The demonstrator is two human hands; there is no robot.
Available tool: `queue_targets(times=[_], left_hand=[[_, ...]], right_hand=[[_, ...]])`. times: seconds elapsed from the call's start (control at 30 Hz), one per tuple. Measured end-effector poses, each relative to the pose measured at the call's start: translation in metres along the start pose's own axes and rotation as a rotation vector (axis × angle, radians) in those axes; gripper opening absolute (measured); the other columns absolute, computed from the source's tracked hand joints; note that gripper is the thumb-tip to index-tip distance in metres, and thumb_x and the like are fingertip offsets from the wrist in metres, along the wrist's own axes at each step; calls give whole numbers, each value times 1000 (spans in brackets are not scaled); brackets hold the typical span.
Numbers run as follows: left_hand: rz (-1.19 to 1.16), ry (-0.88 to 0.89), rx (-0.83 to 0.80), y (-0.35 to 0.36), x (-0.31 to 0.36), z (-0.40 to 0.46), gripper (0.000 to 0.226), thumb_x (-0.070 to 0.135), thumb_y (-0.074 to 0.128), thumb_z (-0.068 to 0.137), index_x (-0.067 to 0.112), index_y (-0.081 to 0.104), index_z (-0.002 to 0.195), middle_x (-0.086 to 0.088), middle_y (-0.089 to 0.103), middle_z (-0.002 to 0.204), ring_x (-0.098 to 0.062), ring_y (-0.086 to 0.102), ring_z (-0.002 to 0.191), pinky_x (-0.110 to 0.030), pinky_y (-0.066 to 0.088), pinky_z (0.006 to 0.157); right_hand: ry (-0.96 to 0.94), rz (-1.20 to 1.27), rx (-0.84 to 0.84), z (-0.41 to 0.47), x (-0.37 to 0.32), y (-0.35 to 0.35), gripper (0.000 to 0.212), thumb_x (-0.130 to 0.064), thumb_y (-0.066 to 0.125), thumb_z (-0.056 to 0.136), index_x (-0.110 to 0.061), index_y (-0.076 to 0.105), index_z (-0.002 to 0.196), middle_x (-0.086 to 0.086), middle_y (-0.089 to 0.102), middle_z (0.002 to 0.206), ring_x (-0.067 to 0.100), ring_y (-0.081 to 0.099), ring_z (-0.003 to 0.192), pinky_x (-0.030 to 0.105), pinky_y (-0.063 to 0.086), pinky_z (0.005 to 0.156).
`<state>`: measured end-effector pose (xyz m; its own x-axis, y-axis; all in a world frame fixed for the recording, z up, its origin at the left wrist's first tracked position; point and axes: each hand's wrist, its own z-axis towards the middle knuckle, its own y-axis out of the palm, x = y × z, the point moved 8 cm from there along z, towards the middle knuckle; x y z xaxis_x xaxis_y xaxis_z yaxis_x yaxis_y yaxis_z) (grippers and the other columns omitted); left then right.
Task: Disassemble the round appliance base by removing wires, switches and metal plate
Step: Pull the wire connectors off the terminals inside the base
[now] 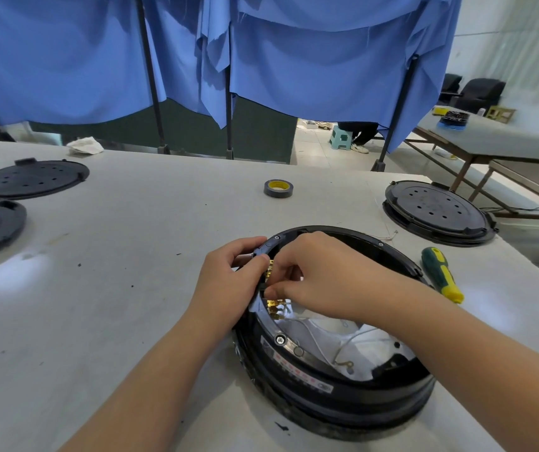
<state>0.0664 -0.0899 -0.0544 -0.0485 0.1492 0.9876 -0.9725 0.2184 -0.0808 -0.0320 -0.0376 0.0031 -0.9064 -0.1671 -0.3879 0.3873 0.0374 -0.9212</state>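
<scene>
The round black appliance base (343, 396) lies open on the white table, front and centre-right. White wires (353, 337) with brass terminals run across its pale inside. A switch with brass terminals (270, 272) sits at the base's left rim. My left hand (229, 282) grips the rim from outside, fingers curled over that switch. Reaching in from the right, my right hand (320, 282) pinches at the same switch from inside the ring. Its fingertips hide what they hold.
A green and yellow screwdriver (441, 274) lies right of the base. Another black base (437, 212) stands at the back right. Two black round covers (30, 179) lie at the far left, a tape roll (278, 188) in the middle back. Table edge runs along the right.
</scene>
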Motion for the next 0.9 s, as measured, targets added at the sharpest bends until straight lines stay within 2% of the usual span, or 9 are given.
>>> queue_targets(times=[0.2,0.53,0.63,0.73,0.9], left_hand=[[-8,-2,2,1,0,0,32,3,61,86,28,72,102,2,75,87,-10,71,81,-23,54,76],[11,4,1,1,2,-1,30,4,61,86,25,71,106,3,74,95,-12,69,90,-27,54,82],[7,7,2,1,2,-1,31,4,61,87,25,71,106,2,74,94,-12,69,89,-23,53,78],[8,9,-1,1,2,-1,31,4,62,87,28,70,104,4,73,93,-10,68,87,-16,51,72],[1,12,2,2,2,0,31,4,62,87,30,70,102,2,73,95,-14,69,90,-26,53,79]], right_hand=[[1,-1,33,-2,0,0,13,-32,71,81,-23,73,72,-7,70,70,8,63,68,25,50,66],[-16,13,8,-2,-1,0,11,-30,72,82,-23,73,74,-7,70,74,6,62,73,22,49,69],[-3,-5,44,-4,0,-1,16,-30,71,82,-24,69,67,-7,69,69,8,62,69,23,49,65],[8,-19,75,-5,0,-2,16,-31,71,81,-20,71,69,-5,68,66,10,62,65,26,50,63],[-2,-2,35,-5,0,-1,14,-30,70,83,-21,73,73,-4,70,70,12,64,70,32,53,69]])
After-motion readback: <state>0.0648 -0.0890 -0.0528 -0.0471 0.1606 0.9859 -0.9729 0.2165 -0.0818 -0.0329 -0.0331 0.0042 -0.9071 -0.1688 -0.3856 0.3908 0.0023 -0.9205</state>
